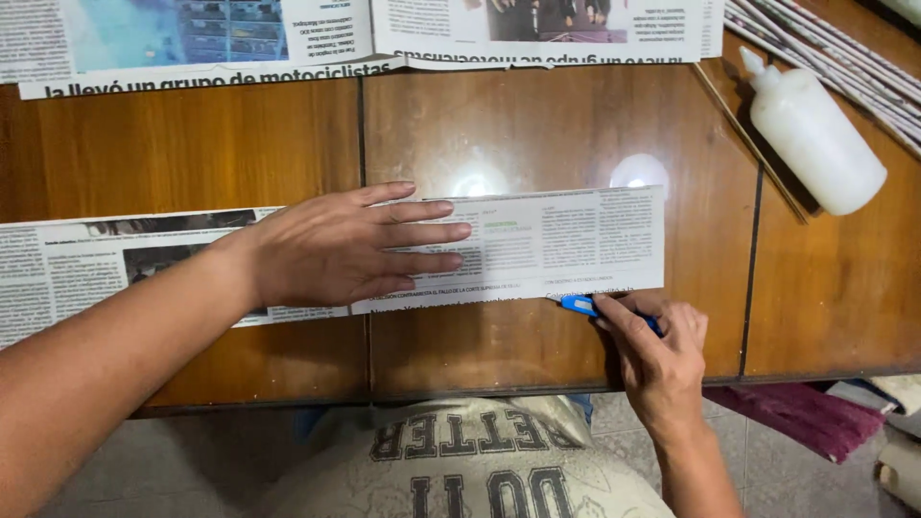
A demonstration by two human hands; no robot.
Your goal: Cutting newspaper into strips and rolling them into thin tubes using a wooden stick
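The left hand [336,247] lay flat, fingers [422,233] spread and gripping nothing, pressing a long folded strip of printed newspaper [547,245] down on the brown wooden surface [192,144], near its front edge. At the strip's near right edge, the right hand [657,350] had its fingers closed around a small blue-handled cutter [580,305], whose tip touched the paper's lower edge. A white plastic squeeze bottle [814,139] lay at the far right beside a bundle of rolled paper sticks [844,58], and more sheets of newspaper [288,38] lay along the far edge.
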